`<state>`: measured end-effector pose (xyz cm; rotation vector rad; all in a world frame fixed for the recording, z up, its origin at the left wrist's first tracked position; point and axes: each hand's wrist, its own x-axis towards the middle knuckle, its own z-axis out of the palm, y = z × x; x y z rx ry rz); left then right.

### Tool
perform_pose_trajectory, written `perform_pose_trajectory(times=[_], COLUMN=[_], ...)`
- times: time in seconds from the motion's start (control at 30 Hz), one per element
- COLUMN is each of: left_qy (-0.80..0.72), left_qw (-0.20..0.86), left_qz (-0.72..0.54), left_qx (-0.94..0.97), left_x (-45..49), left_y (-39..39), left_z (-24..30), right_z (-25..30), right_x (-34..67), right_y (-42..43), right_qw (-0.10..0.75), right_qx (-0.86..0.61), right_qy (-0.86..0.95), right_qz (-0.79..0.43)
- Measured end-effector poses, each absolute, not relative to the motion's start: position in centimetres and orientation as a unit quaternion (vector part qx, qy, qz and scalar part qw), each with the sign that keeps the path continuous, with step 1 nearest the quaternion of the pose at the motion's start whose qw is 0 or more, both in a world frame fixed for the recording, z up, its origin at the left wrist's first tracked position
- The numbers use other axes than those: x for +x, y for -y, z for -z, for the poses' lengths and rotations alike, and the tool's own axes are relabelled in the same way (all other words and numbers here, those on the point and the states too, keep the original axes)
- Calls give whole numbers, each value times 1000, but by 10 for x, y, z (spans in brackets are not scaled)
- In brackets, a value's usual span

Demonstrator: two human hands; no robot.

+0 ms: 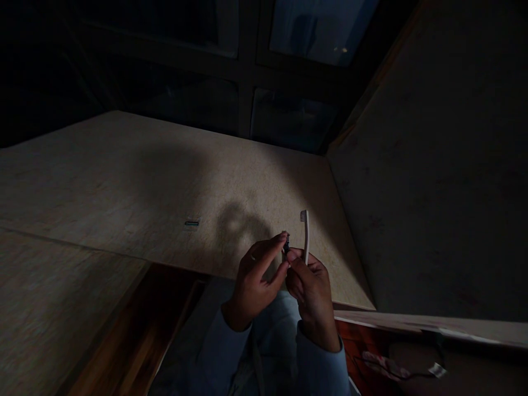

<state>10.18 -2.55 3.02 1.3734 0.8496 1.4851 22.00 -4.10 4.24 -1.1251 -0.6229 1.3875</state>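
Note:
My left hand (256, 278) and my right hand (309, 289) meet over the near edge of a plywood table (124, 181). Between the fingertips of both hands sits a small dark object (286, 243), too small and dim to name. My right hand also grips a pale toothbrush (306, 234), which stands upright with its bristle head at the top. My left thumb and forefinger pinch the dark object from the left. Both sleeves are light blue.
A small dark greenish piece (191, 223) lies alone on the tabletop to the left. A plywood wall (433, 165) closes the right side and dark window panes (289, 115) stand behind. A lower shelf with cables (396, 371) shows at bottom right.

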Motion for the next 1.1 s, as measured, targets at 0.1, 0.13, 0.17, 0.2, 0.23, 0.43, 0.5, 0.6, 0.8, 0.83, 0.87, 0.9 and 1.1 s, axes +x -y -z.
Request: perform_pose_trajectory(times=[0.1,0.13,0.17,0.2,0.23,0.43,0.5,0.6,0.8,0.83,0.87,0.9,1.1], left_qy=[-345,-346,-350,-355,-359,-277,-253,-249,-234,-228,-223,-218,-217], left_qw=[507,536,570,604,636,823,843,845,873,877,879,879,875], left_qz=[-587,-576,-561,-544,-525,-361,-342,-345,-304,-301,-303,-308,-371], left_qx=[528,511,488,462,436,341,329,324,300,296,294,293,222], left_x=[100,99,98,97,95,90,90,91,94,95,96,96,99], left_y=[25,24,23,21,19,9,7,7,10,10,10,11,9], left_z=[-33,-34,-35,-35,-35,-20,-15,-12,-11,-11,-10,-10,-11], right_z=[-42,-42,-42,-41,-41,-45,-48,-50,-50,-50,-50,-49,-47], right_x=[220,221,221,222,222,230,234,239,241,240,239,239,242], right_y=[41,41,41,41,41,47,49,50,52,53,53,53,56], right_qw=[585,584,584,584,585,540,514,489,469,467,468,472,498], right_qx=[-483,-489,-498,-511,-523,-535,-528,-521,-485,-480,-477,-477,-541], right_qy=[266,268,273,281,295,474,520,560,574,571,568,565,539], right_qz=[-595,-590,-580,-565,-545,-444,-432,-420,-464,-474,-480,-481,-410])
